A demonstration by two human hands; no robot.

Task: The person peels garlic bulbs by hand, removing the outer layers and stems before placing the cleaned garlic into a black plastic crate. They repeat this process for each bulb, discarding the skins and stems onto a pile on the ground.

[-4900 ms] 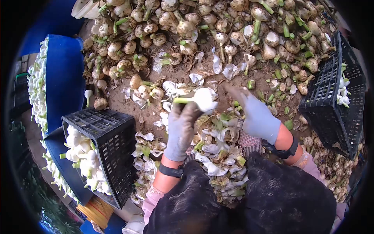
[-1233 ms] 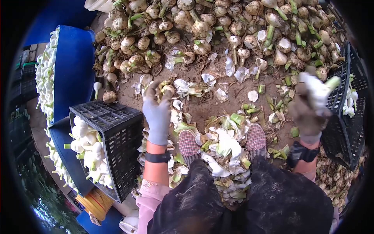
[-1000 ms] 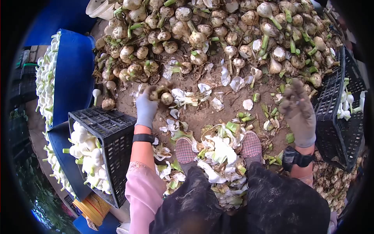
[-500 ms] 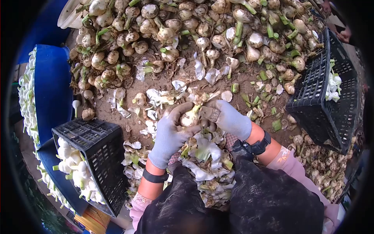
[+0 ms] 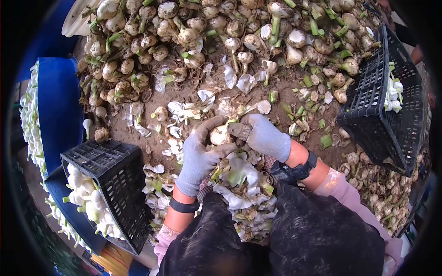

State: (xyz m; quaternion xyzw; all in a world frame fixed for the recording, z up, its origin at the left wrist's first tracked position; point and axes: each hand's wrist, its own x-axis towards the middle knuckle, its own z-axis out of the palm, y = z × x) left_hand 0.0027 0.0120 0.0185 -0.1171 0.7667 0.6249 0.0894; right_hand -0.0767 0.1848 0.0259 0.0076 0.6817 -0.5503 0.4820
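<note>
My left hand, in a dirt-stained grey glove, wraps its fingers and thumb around a garlic bulb. The bulb has brownish outer skin and a short green stem at its top. My right hand, gloved alike, is closed against the bulb's right side, its soiled thumb at the stem end. Its other fingertips are partly hidden behind the thumb and the bulb. Below the hands, a heap of peeled garlic skins lies between my dark-clad legs.
Unpeeled garlic is piled ahead. At left stand a black crate of white bulbs and a blue container edged with more. Another black crate stands right, near loose garlic. Cut stems litter the soil.
The view has shifted slightly. Both hands stay around the bulb; it has turned a little, and the right thumb now lies farther across its stem end.
</note>
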